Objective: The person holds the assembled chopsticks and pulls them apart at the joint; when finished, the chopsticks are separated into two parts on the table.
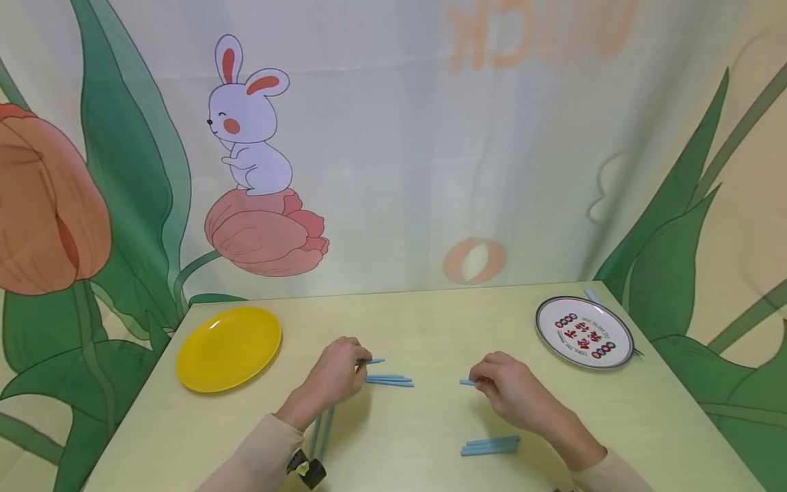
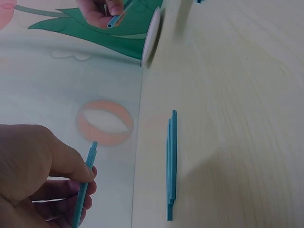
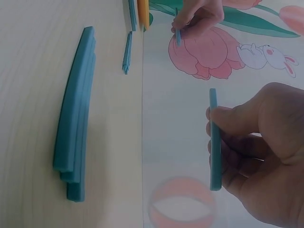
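Observation:
My left hand (image 1: 338,372) pinches a thin blue stick (image 2: 84,190) between thumb and fingers, raised over the table. In the left wrist view the stick's upper end narrows to a small tip. Just right of that hand, a small bundle of blue sticks (image 1: 393,380) lies side by side on the table. Held up likewise, a short blue stick (image 3: 215,156) is pinched between the thumb and fingers of my right hand (image 1: 513,393). Below this hand in the head view lies a second bundle of blue sticks (image 1: 490,446), stacked closely together with uneven ends.
On the table's left stands a yellow plate (image 1: 230,348). At the back right lies a white plate (image 1: 562,348) with a dark rim and red print, a utensil partly hidden under it. Two longer blue sticks (image 1: 328,430) lie beside my left wrist. A printed curtain (image 1: 393,171) hangs behind.

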`<state>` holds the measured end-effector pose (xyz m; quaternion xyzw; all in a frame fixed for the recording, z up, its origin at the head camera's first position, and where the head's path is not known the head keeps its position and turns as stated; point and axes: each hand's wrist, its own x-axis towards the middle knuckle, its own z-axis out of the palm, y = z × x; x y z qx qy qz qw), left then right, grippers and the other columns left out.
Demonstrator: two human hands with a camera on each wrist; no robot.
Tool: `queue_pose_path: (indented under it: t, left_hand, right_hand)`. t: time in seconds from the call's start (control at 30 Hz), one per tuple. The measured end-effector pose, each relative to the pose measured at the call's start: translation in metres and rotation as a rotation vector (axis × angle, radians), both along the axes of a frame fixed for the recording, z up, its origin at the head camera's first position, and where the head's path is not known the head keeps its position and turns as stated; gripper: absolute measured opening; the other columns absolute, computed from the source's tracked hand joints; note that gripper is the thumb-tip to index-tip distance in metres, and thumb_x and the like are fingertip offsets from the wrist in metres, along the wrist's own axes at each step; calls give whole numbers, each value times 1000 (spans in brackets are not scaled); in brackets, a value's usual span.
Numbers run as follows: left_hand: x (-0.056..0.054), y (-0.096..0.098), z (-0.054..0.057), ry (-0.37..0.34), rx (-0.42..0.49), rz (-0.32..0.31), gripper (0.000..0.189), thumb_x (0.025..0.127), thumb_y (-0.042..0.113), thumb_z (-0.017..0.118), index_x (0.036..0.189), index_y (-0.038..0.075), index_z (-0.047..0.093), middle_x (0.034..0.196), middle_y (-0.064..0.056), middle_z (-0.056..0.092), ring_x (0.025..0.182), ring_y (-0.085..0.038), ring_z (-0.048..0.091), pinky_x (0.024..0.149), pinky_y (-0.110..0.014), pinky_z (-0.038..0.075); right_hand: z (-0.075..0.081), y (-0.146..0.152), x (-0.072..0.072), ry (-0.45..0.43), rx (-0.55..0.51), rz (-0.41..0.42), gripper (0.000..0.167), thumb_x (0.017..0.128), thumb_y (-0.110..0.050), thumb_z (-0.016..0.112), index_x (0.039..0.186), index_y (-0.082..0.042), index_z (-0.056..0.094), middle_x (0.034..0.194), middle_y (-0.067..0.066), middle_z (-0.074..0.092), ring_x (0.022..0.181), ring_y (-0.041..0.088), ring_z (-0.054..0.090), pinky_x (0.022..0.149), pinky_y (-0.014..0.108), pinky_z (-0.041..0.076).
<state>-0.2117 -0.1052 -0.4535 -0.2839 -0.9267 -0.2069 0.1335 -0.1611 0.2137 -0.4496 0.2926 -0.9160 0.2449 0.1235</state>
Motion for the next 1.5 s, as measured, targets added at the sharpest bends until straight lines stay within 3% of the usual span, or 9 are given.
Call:
queue_pose_path:
  t: [0.47, 0.7, 1.5]
  left_hand:
    - [-9, 5, -7, -11, -11, -4, 12, 79, -1, 70, 84, 7, 77, 79, -1, 66, 74, -14, 58, 67, -28, 50]
    - [-12, 9, -11, -18, -14, -38, 13, 81, -1, 70, 85, 8, 78, 79, -1, 67, 73, -15, 59, 66, -26, 51]
    - [-25, 15, -22, -141, -39, -8, 12, 83, -1, 70, 88, 7, 78, 81, 0, 67, 74, -12, 60, 66, -25, 50]
  right_hand:
    - [-7, 1, 6, -38, -23, 8, 14, 83, 0, 71, 88, -12, 71, 86, -6, 65, 79, 5, 54, 68, 21, 51]
    - [-8, 2, 8, -51, -18, 5, 15, 83, -1, 72, 88, -15, 71, 87, -8, 65, 79, 4, 55, 68, 20, 51]
    - [-15, 4, 16, -94, -38, 48, 13, 84, -4, 72, 90, -15, 72, 90, -6, 67, 81, 2, 57, 70, 23, 54]
